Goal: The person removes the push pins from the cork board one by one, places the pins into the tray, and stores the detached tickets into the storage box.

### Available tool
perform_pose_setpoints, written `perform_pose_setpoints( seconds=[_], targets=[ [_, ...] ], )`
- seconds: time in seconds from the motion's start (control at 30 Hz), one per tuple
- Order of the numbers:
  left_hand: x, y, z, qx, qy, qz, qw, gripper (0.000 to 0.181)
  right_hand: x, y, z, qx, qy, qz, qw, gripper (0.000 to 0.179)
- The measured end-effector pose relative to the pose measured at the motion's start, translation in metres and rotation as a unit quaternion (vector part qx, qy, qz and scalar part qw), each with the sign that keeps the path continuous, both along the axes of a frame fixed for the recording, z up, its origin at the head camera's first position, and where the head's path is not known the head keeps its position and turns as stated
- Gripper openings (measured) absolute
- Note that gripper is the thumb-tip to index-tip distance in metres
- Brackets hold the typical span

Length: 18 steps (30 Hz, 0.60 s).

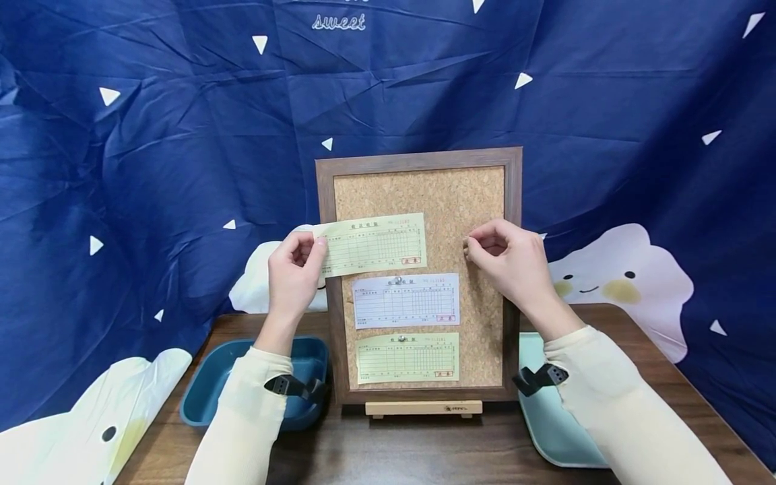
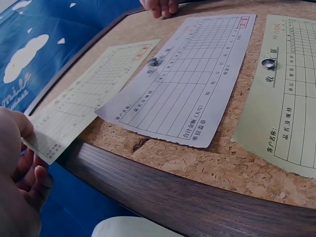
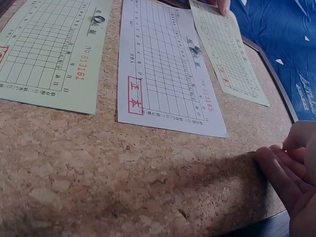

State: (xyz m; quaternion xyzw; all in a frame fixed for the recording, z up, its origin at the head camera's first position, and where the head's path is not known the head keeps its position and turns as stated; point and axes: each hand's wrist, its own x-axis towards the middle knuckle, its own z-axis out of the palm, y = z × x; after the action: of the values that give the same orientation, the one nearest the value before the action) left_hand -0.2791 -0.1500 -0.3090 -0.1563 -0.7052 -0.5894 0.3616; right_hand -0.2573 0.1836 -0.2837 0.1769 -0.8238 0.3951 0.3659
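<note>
My left hand [image 1: 295, 269] pinches the left end of a pale green receipt slip [image 1: 376, 246] between thumb and fingers. The slip lies level over the upper left part of a framed cork board [image 1: 424, 195], its left end overlapping the frame. Below it, a white receipt slip [image 1: 406, 303] and another green slip [image 1: 408, 360] are each fixed by a silver pushpin [image 1: 401, 339] near the top middle. My right hand [image 1: 506, 259] is close to the cork at the right, thumb and index finger pinching a tiny pin [image 3: 284, 146], mostly hidden by the fingertips.
The board leans on a light wooden stand [image 1: 424, 408] on a dark wood table [image 1: 388, 451]. A dark blue tray [image 1: 200, 397] is at left, partly behind my left arm. At right, a pale teal tray [image 1: 554, 438] is partly under my right sleeve. Blue cloth [image 1: 182, 135] hangs behind.
</note>
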Motion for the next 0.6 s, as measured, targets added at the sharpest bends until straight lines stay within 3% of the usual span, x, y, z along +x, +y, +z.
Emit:
perform_pose_setpoints(
  seconds=[0.6],
  targets=[
    [0.002,-0.008,-0.002,-0.008,-0.001,0.006,0.9999,0.016,0.007,0.012,-0.002,-0.010,-0.007,0.012,0.9998,0.006]
  ],
)
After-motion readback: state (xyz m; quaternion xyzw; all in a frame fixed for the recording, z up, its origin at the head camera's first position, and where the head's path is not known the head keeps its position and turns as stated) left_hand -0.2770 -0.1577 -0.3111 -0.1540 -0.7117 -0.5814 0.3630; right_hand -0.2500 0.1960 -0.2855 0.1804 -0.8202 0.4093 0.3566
